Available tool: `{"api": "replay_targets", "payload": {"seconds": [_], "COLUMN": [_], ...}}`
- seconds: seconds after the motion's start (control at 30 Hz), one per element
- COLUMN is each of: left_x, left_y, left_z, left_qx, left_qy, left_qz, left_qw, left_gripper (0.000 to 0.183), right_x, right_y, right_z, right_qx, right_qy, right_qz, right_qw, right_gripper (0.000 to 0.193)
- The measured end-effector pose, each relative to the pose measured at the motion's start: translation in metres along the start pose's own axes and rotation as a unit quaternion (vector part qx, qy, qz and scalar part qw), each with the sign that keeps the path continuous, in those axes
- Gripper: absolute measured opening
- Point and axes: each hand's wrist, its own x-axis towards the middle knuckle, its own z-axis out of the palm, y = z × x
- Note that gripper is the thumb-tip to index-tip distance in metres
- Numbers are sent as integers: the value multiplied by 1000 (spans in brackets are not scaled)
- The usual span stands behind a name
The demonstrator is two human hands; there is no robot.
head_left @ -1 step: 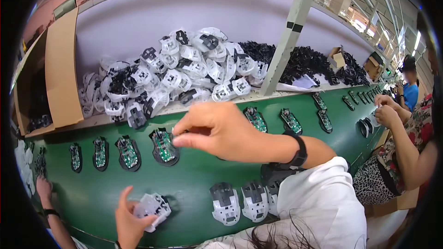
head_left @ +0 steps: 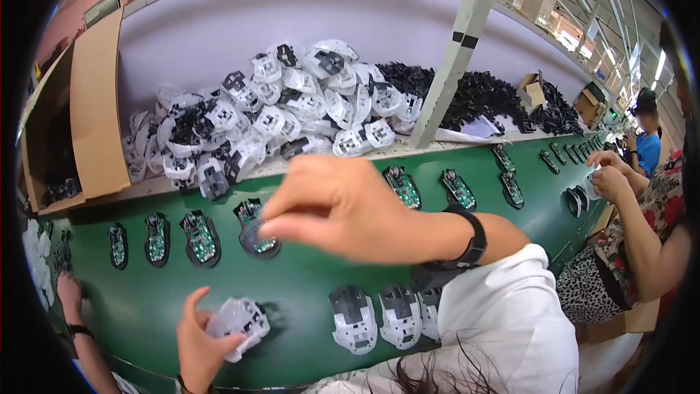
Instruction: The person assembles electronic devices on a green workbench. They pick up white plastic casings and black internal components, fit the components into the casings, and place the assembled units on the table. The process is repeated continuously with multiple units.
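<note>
At the lower left, my left hand (head_left: 200,343) curls its thumb and fingers around a white mouse shell (head_left: 246,325), its inner side facing up. My right hand (head_left: 350,208), with a black band on the wrist, reaches over the middle of the bench. Its thumb and forefinger are pinched together; what they hold, if anything, is hidden. Just beyond those fingertips is a black mouse base with a green circuit board (head_left: 255,230), partly covered by the fingers. Similar bases with boards (head_left: 199,239) stand in a row to its left. Others (head_left: 402,188) lie to the right, beyond my right hand.
White-and-grey mouse shells (head_left: 354,321) lie near my right sleeve. Behind the green bench (head_left: 306,284), a shelf bears heaped shells (head_left: 292,102) and black parts (head_left: 485,102), beside an upright post (head_left: 459,51). A cardboard box (head_left: 98,109) stands left. Co-workers' hands (head_left: 69,292) work at both sides.
My right hand has shifted slightly left over the mouse base, its fingertips covering more of the board. My left hand and the shell have barely moved.
</note>
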Motion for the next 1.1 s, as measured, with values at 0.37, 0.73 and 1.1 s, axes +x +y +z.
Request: {"api": "replay_targets", "payload": {"seconds": [0.37, 0.73, 1.1], "left_x": [18, 22, 24], "left_y": [27, 10, 9], "left_z": [37, 46, 53], "left_qx": [-625, -606, -603], "left_qy": [-91, -105, -84], "left_qz": [-120, -73, -46], "left_qw": [766, 786, 792], "left_gripper": [52, 52, 43], "right_x": [-24, -21, -26], "right_y": [23, 16, 23], "right_z": [81, 62, 68], "right_qx": [-38, -59, -135], "right_qy": [47, -97, -137], "right_qz": [-56, 43, 9], "right_qw": [997, 993, 981], "right_gripper": [11, 17, 19]}}
